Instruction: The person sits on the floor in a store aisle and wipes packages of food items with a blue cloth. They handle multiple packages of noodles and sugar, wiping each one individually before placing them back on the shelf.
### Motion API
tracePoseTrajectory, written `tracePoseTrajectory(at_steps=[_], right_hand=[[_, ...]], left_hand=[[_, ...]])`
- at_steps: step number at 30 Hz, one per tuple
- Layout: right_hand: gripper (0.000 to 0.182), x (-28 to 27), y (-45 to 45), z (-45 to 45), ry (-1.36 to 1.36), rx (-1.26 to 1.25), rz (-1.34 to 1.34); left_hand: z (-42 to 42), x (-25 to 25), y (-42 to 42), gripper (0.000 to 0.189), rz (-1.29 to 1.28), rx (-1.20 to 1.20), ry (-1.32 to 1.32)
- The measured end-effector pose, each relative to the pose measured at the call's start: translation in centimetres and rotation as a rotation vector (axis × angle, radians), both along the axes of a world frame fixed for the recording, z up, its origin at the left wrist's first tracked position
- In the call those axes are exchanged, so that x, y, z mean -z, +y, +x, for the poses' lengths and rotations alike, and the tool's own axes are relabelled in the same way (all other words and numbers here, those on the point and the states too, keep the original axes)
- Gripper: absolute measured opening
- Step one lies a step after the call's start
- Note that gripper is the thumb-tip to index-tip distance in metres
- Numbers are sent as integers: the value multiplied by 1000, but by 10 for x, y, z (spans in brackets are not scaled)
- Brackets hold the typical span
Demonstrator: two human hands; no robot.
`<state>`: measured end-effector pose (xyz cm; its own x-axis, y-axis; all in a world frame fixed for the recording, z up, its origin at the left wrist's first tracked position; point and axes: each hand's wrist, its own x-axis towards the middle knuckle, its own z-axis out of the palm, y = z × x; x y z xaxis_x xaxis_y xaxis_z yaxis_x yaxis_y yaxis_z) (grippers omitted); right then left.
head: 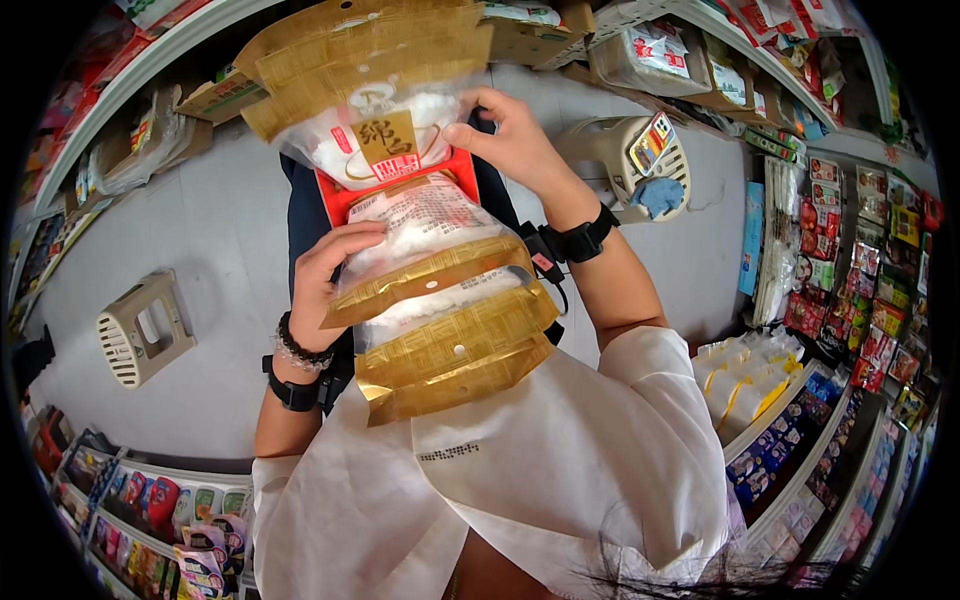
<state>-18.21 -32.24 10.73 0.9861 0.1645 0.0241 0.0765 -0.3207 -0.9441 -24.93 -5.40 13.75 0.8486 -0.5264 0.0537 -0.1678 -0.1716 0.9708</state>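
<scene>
Several clear bags of white sugar with gold patterned tops lie in a red container [330, 196] in front of my body. The far bag [390, 139] shows its front panel, and its gold top points away from me. My right hand [499, 139] rests at that bag's right edge, thumb and fingers apart; whether it pinches the film I cannot tell. Nearer to me, a bag [427, 217] with printed text has its gold top towards my chest. My left hand [334, 262] lies against its left side, fingers bent over the edge. Another bag [457, 300] sits partly under it.
A beige plastic stool [184, 330] stands on the floor at left. On a second stool [600, 142] at right lie a phone [651, 142] and a blue cloth [658, 196]. Shelves of packaged goods surround the aisle, with cardboard boxes [225, 96] along the far side.
</scene>
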Motion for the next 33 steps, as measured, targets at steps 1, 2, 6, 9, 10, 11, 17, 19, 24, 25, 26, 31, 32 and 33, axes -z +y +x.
tracePoseTrajectory(at_steps=[1,2,6,9,10,11,17,19,24,25,26,31,32,33], right_hand=[[40,0,-2,4,-92,-52,-61],[38,-1,-2,4,-88,-103,-212],[31,-13,12,-7,-339,-133,-576],[25,-21,19,-15,-443,-152,-317],[23,-18,17,-16,-387,-162,-168],[21,-16,15,-16,-329,-170,-19],[34,-30,-16,-21,297,129,1317],[34,-36,-18,-27,470,-19,1896],[38,-34,-25,-42,531,-176,2180],[38,-34,-25,-44,546,-172,2172],[38,-35,-25,-47,562,-170,2164],[34,-50,-20,-50,584,-188,2039],[35,-49,-19,-50,580,-198,2038],[37,-49,-19,-50,582,-220,2023]], left_hand=[[-1,1,0,32,1,-12,1],[-1,2,0,33,2,-23,2],[1,7,-1,35,47,-45,-61],[-2,10,0,37,48,-46,-15],[-2,10,-1,37,39,-46,-28],[0,8,-3,37,30,-46,-40],[1,9,-1,35,55,-38,-47],[-1,11,-2,35,62,-46,-39],[-1,11,-2,35,63,-31,14],[-1,9,-4,35,50,-24,21],[-2,8,-6,35,37,-17,28],[0,9,-6,36,-8,-4,44],[0,9,-6,36,0,-3,39],[0,10,-5,36,8,-1,33]])
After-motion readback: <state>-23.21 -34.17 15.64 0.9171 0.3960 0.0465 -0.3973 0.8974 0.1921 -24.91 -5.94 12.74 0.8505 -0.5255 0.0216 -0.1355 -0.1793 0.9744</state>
